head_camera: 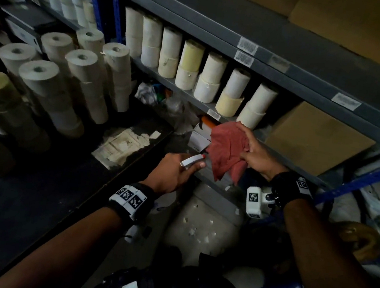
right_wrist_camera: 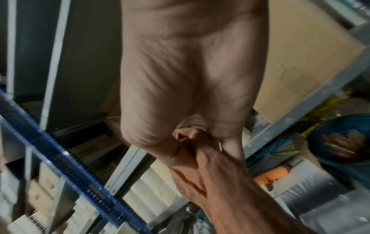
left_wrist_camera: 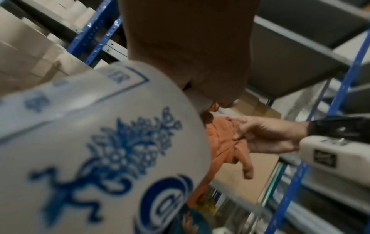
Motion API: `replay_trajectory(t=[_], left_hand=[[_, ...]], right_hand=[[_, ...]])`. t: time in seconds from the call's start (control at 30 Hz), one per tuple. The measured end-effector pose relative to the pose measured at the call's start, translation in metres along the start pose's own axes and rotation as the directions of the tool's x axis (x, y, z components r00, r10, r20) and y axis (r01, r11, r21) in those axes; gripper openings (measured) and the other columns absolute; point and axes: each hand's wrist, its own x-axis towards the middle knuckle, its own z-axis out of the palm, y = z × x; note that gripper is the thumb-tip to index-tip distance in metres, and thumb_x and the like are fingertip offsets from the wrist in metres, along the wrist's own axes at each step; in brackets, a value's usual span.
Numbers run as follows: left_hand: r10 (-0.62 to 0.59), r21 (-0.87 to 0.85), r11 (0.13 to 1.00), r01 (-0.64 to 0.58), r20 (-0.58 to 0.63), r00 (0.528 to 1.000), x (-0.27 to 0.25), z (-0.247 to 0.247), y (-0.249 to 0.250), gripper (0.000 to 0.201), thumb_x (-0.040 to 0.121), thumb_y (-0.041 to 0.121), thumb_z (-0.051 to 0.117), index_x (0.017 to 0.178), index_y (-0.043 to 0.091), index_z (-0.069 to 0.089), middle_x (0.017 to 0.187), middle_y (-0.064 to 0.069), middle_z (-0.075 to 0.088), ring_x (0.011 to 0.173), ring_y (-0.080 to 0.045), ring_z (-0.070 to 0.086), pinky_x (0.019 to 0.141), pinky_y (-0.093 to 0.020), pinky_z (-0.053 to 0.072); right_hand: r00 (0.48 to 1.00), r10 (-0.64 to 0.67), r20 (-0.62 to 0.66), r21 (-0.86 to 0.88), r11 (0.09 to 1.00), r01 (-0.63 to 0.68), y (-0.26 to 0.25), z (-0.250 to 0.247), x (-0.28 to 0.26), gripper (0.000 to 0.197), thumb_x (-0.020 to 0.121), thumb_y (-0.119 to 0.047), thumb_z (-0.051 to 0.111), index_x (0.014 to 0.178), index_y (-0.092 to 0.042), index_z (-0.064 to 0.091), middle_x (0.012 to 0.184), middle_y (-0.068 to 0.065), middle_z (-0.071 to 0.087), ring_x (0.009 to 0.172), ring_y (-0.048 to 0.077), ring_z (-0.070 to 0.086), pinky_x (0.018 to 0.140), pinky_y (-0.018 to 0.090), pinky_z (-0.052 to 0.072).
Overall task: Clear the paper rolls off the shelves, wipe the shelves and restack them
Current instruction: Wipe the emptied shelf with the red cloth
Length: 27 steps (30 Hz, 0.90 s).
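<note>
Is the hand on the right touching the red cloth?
Touching. The head view shows the right hand gripping the red cloth, its fingers curled into the bunched fabric.

The right hand (head_camera: pixel 256 153) grips a red cloth (head_camera: pixel 227 152) hanging in front of a grey shelf (head_camera: pixel 285 159). The left hand (head_camera: pixel 173 174) holds a white spray bottle (head_camera: pixel 193 159), its red nozzle just beside the cloth. Paper rolls (head_camera: pixel 194 65) stand stacked in a row on the shelf; more rolls (head_camera: pixel 72 81) stand on a dark surface (head_camera: pixel 35 184) at left. A cardboard box (head_camera: pixel 316 138) sits right of the row.
</note>
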Motion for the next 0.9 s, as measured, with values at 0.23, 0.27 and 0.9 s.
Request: replay_trajectory(t=[0.23, 0.27, 0.9], left_hand=[[0.004, 0.129, 0.992, -0.004, 0.006, 1.0, 0.017, 0.03, -0.044, 0.034, 0.105, 0.052, 0.057, 0.124, 0.028, 0.073, 0.085, 0.007, 0.062, 0.081, -0.01, 0.064, 0.076, -0.024, 0.05], [-0.001, 0.148, 0.989, 0.0, 0.005, 1.0, 0.017, 0.038, -0.055, 0.035, 0.105, 0.051, 0.057, 0.129, 0.029, 0.071, 0.088, 0.009, 0.059, 0.086, -0.011, 0.063, 0.079, -0.022, 0.047], [-0.41, 0.348, 0.839, 0.417, -0.098, 0.907, 0.188, 0.205, -0.269, 0.05, 0.092, 0.071, 0.062, 0.094, 0.023, 0.075, 0.085, 0.0, 0.071, 0.08, -0.023, 0.066, 0.069, -0.035, 0.047]], right_hand=[[0.984, 0.161, -0.081, -0.072, 0.983, -0.166, 0.055, -0.01, -0.002, 0.089, 0.095, 0.006, 0.059, 0.161, -0.042, 0.023, 0.163, -0.003, 0.038, 0.146, 0.011, 0.042, 0.124, 0.041, 0.035], [0.975, 0.197, -0.099, -0.136, 0.968, -0.21, 0.072, -0.008, -0.002, 0.087, 0.095, 0.003, 0.058, 0.16, -0.044, 0.023, 0.162, -0.003, 0.038, 0.145, 0.014, 0.042, 0.124, 0.043, 0.034], [0.925, 0.326, -0.195, 0.102, 0.945, -0.312, 0.329, 0.018, 0.088, 0.073, 0.097, -0.008, 0.063, 0.153, -0.043, 0.034, 0.149, -0.003, 0.052, 0.138, 0.02, 0.052, 0.116, 0.052, 0.043]])
